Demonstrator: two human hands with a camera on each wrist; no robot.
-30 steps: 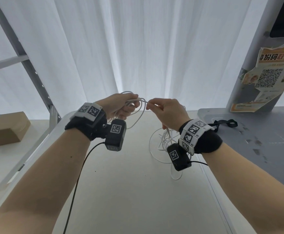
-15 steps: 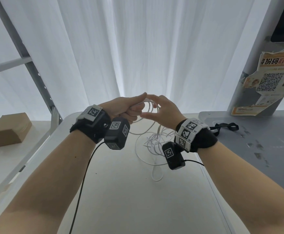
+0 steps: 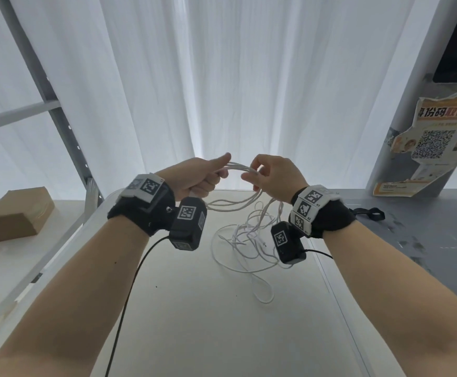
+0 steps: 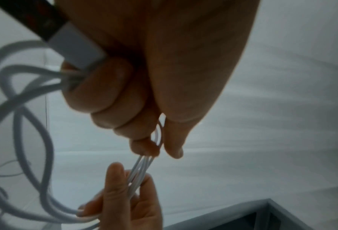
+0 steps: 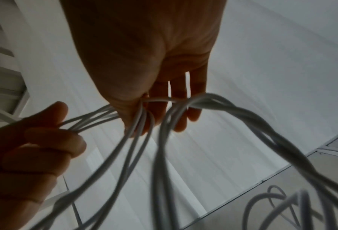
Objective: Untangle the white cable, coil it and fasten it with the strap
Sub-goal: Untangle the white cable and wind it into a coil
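Both hands are raised above the white table (image 3: 183, 317) with several strands of the white cable (image 3: 236, 167) stretched between them. My left hand (image 3: 202, 175) grips the gathered loops in a fist, thumb pointing along them; a white plug (image 4: 75, 48) sticks out of that fist (image 4: 144, 140). My right hand (image 3: 269, 174) pinches the same strands (image 5: 97, 118) with thumb and fingers (image 5: 142, 118). Below the hands more cable (image 3: 246, 240) hangs in a loose tangle onto the table. The black strap (image 3: 371, 213) lies on the grey mat at the right, behind my right wrist.
A grey mat (image 3: 425, 240) covers the surface right of the table. A post with a QR-code poster (image 3: 436, 148) rises at the far right. A cardboard box (image 3: 15, 213) sits on the left surface beside a metal frame (image 3: 67, 131). White curtains hang behind.
The hands, touching half a second ago, have drawn apart, and a short span of cable strands now shows between them. The hanging tangle has shifted on the table.
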